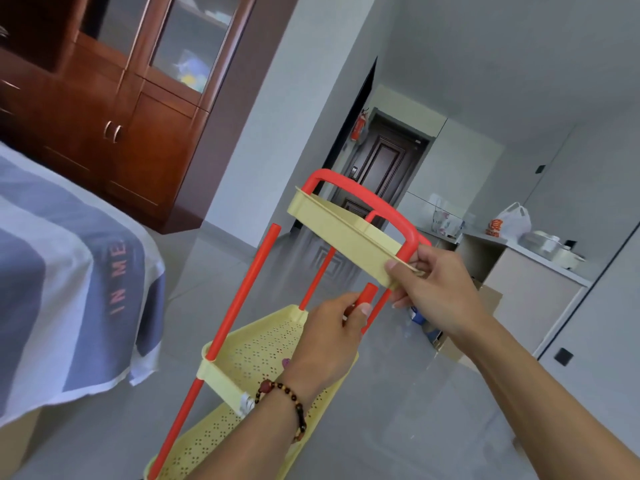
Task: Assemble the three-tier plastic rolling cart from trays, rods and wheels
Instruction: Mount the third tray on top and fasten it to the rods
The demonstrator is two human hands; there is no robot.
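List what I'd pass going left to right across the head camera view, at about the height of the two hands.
Striped bedspread → free-standing red rod → left hand gripping a red rod → right hand pinching the top tray → cardboard box on the floor.

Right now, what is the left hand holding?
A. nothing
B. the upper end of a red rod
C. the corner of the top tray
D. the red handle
B: the left hand has its grip around the upper end of a red rod, just below the top tray, whose near corner the right hand pinches.
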